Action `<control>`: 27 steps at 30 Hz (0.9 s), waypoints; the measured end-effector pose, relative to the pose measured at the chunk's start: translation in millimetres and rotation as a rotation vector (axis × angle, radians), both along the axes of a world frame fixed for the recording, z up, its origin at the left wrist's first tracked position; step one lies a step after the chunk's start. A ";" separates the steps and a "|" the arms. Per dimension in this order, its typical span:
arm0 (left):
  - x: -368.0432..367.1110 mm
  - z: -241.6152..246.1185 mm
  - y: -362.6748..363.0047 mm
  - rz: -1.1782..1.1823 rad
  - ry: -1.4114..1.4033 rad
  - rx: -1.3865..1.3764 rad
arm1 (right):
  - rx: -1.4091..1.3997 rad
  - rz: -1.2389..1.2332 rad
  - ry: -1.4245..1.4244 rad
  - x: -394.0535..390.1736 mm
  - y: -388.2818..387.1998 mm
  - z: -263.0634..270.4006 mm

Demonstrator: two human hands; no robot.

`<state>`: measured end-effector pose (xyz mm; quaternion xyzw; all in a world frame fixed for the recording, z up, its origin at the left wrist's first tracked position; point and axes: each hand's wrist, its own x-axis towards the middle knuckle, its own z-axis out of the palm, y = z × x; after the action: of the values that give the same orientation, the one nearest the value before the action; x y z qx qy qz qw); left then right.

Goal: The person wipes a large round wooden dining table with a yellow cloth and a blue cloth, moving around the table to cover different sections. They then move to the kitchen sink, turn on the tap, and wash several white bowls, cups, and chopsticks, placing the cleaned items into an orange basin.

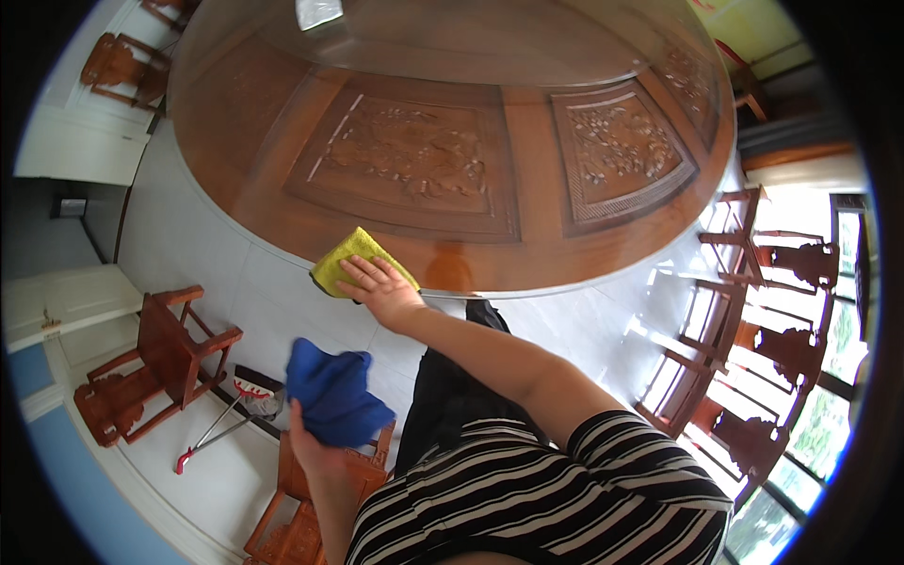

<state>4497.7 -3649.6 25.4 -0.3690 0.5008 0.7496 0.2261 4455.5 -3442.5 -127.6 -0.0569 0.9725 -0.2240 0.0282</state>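
My right hand lies flat with its fingers a little apart on a yellow-green cloth, at the near left edge of a large round carved wooden table. A transparent sheet covers the table, and part of the cloth hangs past its rim. Lower left, my left hand holds a blue cloth up off the table, above the floor. The hand is slightly blurred and the cloth hides some of its fingers.
A raised round turntable with a small white packet on it occupies the table's far part. Wooden chairs stand at the left, below my left hand and along the windows at the right. A broom and dustpan are near the left wall.
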 end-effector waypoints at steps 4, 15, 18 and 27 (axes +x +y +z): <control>-41.2 4.9 3.4 -0.041 0.256 -0.056 | 0.055 -0.178 -0.007 79.2 78.3 -1.3; -117.9 1.7 109.4 -1.666 1.513 -0.712 | 0.270 -1.403 -0.035 223.8 298.6 -30.2; -107.7 -27.7 113.1 -1.607 1.403 -0.838 | 0.143 -1.511 0.090 212.3 293.7 -34.3; -95.1 -141.1 185.7 -1.191 1.158 -1.548 | 0.506 -1.348 0.231 169.0 245.0 -61.1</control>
<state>4402.7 -3463.9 -115.7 0.2891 0.9547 0.0699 -0.0079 4624.5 -3197.4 -188.8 0.5395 0.8149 0.0462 -0.2066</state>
